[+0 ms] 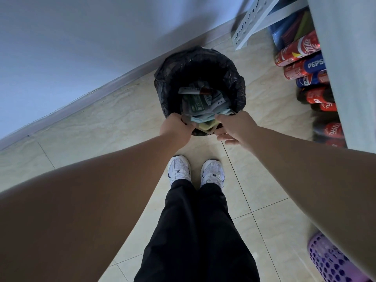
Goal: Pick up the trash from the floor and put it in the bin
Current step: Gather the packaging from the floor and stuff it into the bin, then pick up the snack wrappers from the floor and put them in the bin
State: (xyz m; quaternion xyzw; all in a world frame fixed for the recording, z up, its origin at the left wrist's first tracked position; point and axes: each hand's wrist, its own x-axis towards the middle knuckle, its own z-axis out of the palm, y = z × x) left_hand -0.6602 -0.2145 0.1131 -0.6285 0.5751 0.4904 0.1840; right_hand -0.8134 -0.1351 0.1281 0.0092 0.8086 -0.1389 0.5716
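Observation:
A round bin lined with a black bag (165,82) stands on the tiled floor against the wall. Several wrappers and papers (200,98) lie inside it. Over the near rim I hold a bundle of trash (204,122), crumpled teal and yellow-green pieces, between both hands. My left hand (176,125) grips its left side with curled fingers. My right hand (231,127) pinches its right side with thumb and forefinger, while the other fingers spread out below. The bundle's underside is hidden.
Cola and Pepsi cans and bottles (305,66) lie under a white shelf at the right, beside a perforated metal post (247,27). A purple perforated basket (329,263) sits at the lower right. My white shoes (179,169) stand just before the bin.

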